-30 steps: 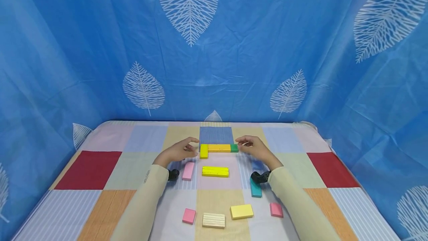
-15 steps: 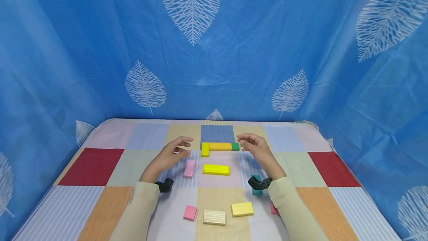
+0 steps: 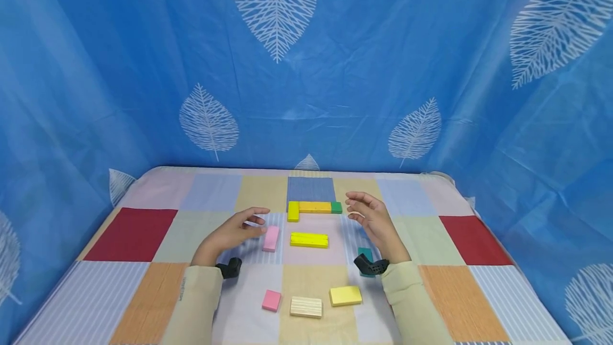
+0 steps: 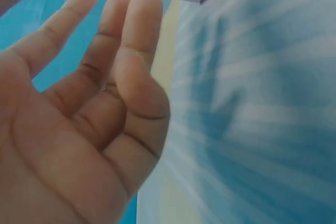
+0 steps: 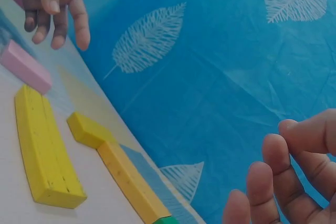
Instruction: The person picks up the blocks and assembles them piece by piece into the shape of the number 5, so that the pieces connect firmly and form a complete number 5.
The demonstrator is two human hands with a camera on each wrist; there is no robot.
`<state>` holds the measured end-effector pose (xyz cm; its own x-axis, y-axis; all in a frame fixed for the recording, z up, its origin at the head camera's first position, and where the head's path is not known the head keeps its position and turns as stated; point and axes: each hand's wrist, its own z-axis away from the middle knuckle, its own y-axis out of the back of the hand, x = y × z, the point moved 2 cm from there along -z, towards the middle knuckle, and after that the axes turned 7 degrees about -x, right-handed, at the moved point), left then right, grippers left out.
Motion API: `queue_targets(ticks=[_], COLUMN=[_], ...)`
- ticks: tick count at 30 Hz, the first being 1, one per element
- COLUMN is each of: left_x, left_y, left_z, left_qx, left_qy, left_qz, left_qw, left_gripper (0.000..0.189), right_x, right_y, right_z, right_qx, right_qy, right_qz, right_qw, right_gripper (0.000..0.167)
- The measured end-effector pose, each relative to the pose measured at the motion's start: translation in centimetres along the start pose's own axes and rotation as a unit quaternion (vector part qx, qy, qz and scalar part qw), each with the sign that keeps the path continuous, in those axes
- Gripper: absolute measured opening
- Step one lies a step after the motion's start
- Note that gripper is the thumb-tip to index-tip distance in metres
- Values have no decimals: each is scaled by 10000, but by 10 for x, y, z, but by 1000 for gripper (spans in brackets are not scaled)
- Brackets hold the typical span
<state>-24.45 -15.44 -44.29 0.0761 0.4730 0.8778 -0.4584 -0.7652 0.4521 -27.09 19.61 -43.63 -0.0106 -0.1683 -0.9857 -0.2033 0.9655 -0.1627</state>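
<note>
"So, what do the hands hold?"

"Nothing. The left hand [image 3: 232,230] and the right hand [image 3: 375,222] are both released, fingers loosely bent. The left is nearest the pink block [image 3: 270,238], with no plain contact; the right hangs near the green block [image 3: 337,207], apart from it."

"And the row?"

"Toward the far side of the table [image 3: 160,236]. The yellow block [image 3: 293,211] lies crosswise at one end and meets the orange block [image 3: 314,207], which runs on to the green one. Nearer the person lies the bright yellow piece [image 3: 308,240]; whether its lines are grooves or joins, the views do not settle."

"How would they handle?"

"Probably light, stiff and hard to break, with smooth faces that might slip a little. The orange one seems best pinched across its long sides, since its ends are taken up by neighbours. The green one has a free end facing the right hand. Any knock would likely shift the whole row."

"What about room?"

"Cloth shows between the row and the bright yellow piece, enough for fingertips, it seems. Beyond the row comes a strip of table, then its far edge, with the blue curtain [image 3: 354,68] rising behind. Outward of either hand, the sides look roomier."
</note>
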Motion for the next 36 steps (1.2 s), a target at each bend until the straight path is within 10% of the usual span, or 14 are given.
queue_targets(ticks=[14, 36], left_x=[-8, -12], left_y=[-4, -10], left_z=[4, -4], left_qx=[-191, 1], left_qy=[592, 865], left_qz=[-172, -381], left_qw=[9979, 9955], left_gripper=[67, 56], right_x=[24, 42], right_y=[-9, -15], right_z=[-2, 3], right_qx=[-920, -1711], right_qy=[-559, -605], right_qz=[881, 3066], right_qw=[9903, 9344], right_gripper=[42, 31])
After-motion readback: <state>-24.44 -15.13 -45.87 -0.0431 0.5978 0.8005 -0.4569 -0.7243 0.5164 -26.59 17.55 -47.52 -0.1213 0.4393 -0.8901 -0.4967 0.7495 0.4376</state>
